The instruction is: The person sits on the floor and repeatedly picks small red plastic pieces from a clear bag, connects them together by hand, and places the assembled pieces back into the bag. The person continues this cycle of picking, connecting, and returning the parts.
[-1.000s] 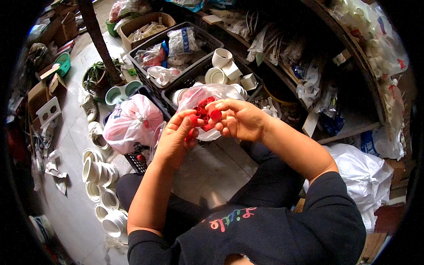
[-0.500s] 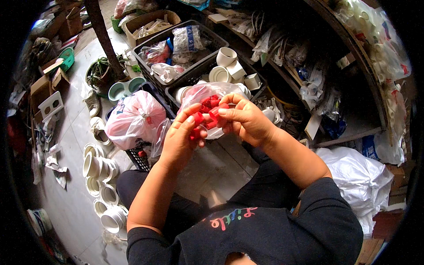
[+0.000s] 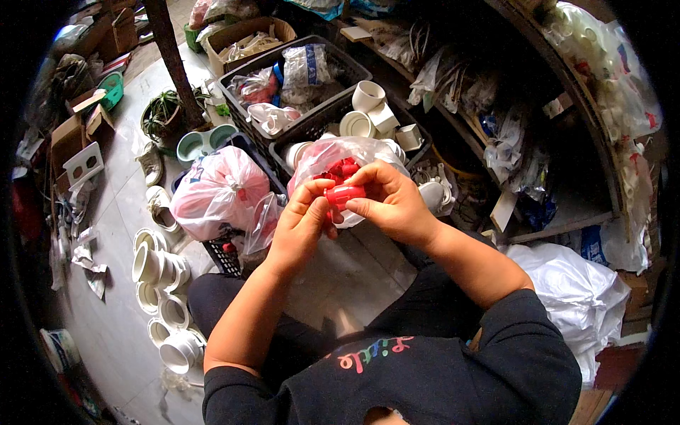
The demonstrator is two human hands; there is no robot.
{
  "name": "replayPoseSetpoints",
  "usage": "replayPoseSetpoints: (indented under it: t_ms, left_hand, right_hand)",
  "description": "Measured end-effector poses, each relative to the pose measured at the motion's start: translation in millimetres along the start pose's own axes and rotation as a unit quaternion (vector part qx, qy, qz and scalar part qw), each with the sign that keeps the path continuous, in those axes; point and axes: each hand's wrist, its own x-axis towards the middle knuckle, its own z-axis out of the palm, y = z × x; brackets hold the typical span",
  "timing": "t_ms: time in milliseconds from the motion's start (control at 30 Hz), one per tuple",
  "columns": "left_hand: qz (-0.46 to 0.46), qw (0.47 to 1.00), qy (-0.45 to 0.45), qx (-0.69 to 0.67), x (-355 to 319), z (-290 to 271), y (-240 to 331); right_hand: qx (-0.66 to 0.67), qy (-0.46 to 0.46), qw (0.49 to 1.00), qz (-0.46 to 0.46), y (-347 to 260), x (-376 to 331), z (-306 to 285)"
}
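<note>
Just in front of the bag, a short red plastic pipe fitting point(image 3: 346, 197) spans the gap between my two hands. My left hand point(image 3: 300, 225) pinches its left end with thumb and fingers. At the other end, my right hand point(image 3: 394, 201) grips it between thumb and forefinger. Behind the hands, an open clear plastic bag point(image 3: 365, 149) holds several more red fittings point(image 3: 338, 168). That bag rests at the near side of a black crate point(image 3: 300, 132) with white pipe fittings point(image 3: 358, 125) in it. My fingers partly cover the fitting's ends.
A tied bag of pinkish items point(image 3: 223, 185) sits in a dark basket to the left. White pipe rings point(image 3: 178, 353) line the floor at left. Another black crate point(image 3: 361, 73) stands farther back. Wooden shelving point(image 3: 609, 142) and a white sack point(image 3: 570, 290) are on the right.
My hands have come together. The red pieces that were apart, one in each hand, now meet end to end as one piece. The view has shifted slightly.
</note>
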Motion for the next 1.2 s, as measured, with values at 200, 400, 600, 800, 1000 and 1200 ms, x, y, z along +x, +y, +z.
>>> replayPoseSetpoints:
  t_ms: [200, 400, 600, 800, 1000, 1200]
  left_hand:
    - [0.008, 0.999, 0.034, 0.009, 0, 3, 2]
    - [-0.012, 0.997, 0.073, -0.012, -4, 5, 6]
    - [-0.020, 0.996, 0.072, 0.047, -5, 6, 14]
    - [-0.024, 0.996, 0.078, 0.027, -5, 7, 14]
    - [0.007, 0.995, 0.070, 0.074, -7, 2, 6]
    - [0.117, 0.972, 0.066, 0.195, -9, 11, 2]
  right_hand:
    - [-0.112, 0.043, 0.991, -0.063, 2, -2, 5]
    - [-0.131, 0.064, 0.984, -0.106, 4, -1, 9]
    - [-0.067, 0.051, 0.994, -0.074, 0, 0, 7]
    - [-0.125, 0.047, 0.984, -0.117, 1, 1, 4]
    - [-0.254, 0.032, 0.951, -0.173, -7, 1, 2]
    - [0.107, -0.062, 0.978, 0.165, -19, 1, -8]
